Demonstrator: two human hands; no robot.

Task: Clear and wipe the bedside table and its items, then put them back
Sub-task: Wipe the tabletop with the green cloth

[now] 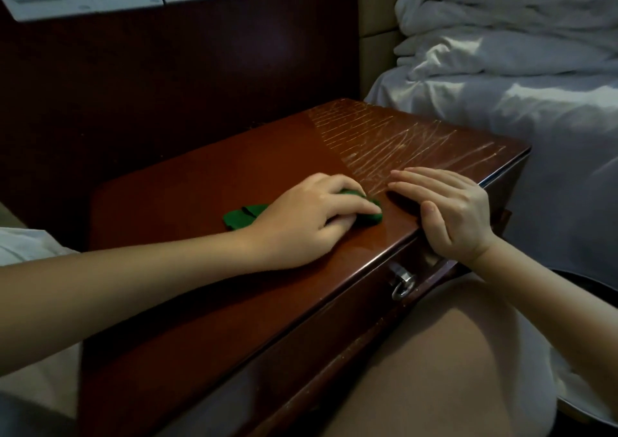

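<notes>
On the bedside table (207, 169), left hand (301, 222) presses a green cloth (240, 220), grasping it; at its 3 o'clock, right hand (448, 209) lies flat, released.

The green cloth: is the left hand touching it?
Touching. The head view shows the left hand pressed flat on the green cloth, fingers covering it.

Bedside table (234, 155): glossy dark wood, scratched toward two o'clock. Cloth (240, 219): green, matt. Drawer pull (403, 284): shiny metal.
</notes>
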